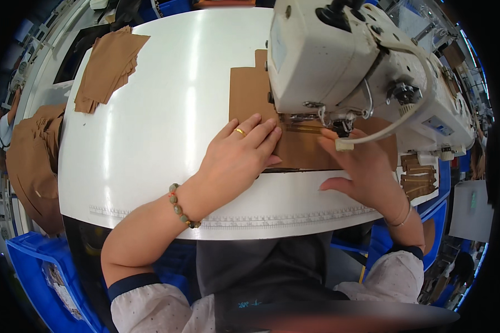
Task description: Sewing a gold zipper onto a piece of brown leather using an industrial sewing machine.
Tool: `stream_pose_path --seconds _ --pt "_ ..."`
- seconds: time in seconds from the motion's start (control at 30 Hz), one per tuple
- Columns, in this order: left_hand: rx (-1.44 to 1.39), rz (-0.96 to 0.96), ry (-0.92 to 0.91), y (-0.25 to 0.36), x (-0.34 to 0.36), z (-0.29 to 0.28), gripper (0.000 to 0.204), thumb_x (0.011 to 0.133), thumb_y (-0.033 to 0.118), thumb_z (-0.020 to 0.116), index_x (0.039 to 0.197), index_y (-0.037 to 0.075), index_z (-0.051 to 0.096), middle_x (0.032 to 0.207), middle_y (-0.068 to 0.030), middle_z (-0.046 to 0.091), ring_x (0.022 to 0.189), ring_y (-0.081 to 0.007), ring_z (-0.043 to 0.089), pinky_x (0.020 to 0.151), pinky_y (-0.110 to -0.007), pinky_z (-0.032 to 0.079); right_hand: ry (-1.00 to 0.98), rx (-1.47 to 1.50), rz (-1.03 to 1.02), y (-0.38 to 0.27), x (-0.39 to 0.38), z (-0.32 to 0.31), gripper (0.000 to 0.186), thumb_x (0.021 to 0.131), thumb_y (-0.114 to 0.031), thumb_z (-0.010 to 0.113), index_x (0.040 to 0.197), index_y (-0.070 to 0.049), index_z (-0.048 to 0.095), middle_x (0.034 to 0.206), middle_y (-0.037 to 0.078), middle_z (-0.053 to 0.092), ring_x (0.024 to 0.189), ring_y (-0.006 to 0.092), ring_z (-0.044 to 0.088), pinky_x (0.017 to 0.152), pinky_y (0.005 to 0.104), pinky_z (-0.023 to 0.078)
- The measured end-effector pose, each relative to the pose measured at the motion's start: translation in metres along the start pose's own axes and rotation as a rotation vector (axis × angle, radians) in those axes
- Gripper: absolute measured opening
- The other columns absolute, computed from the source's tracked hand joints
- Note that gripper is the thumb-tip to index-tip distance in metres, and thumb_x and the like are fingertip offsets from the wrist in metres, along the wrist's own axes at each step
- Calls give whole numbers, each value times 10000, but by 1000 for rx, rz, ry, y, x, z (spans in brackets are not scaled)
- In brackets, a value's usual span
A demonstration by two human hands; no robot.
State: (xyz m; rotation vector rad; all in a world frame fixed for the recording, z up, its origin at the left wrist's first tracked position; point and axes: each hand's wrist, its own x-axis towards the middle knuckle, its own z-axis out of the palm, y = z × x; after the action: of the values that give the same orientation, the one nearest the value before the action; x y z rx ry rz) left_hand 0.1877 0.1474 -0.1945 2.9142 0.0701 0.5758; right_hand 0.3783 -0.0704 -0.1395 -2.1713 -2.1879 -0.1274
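A brown fabric panel (244, 94) lies on the white table (161, 83) beneath the head of a white sewing machine (322, 55). A narrow zipper-like strip (300, 127) crosses the panel by the presser foot (339, 125). My left hand (244, 150) lies on the panel left of the foot, fingers extended and slightly bent, a ring on one finger. My right hand (361, 172) reaches to the panel just right of and below the foot, thumb apart from the fingers; its fingertips are partly hidden by the machine.
Brown cut pieces (108, 69) sit at back left; a larger brown pile (33, 166) lies beyond the left edge. Small brown strips (416, 177) rest on the right. Blue bins (44, 261) stand below. Another person (3, 125) is at far left.
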Motion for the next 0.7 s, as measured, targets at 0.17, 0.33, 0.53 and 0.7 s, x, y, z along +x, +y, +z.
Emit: stream_pose_path --seconds 0.17,0.33,0.53,0.7 --pt "-10 -4 18 -1 -3 1 525 888 350 753 1327 72 679 1375 -63 659 1301 -276 609 1063 -437 512 923 -220 507 137 -133 -96 319 1072 -138 525 948 33 765 790 46 653 673 157 535 626 267 420" --pt "9 -11 5 4 -5 1 531 889 371 749 1325 75 678 1383 -55 654 1311 -265 601 1065 -443 513 955 164 1210 376 -282 -154 320 1070 -263 557 1220 3 651 1111 101 642 964 203 588 838 341 471" --pt "16 -20 15 3 -5 1 527 893 384 740 1319 79 681 1375 -52 656 1308 -261 602 1063 -442 516 1064 777 1215 410 -338 -104 522 1070 -380 581 1440 -13 555 1370 143 632 1214 248 621 1022 402 504" --pt "6 -17 8 5 -5 0 521 893 368 743 1318 73 679 1370 -53 657 1312 -258 600 1067 -442 514 1207 786 1026 357 -310 -72 554 1075 -413 575 1434 7 549 1375 139 629 1247 266 608 1041 410 498"
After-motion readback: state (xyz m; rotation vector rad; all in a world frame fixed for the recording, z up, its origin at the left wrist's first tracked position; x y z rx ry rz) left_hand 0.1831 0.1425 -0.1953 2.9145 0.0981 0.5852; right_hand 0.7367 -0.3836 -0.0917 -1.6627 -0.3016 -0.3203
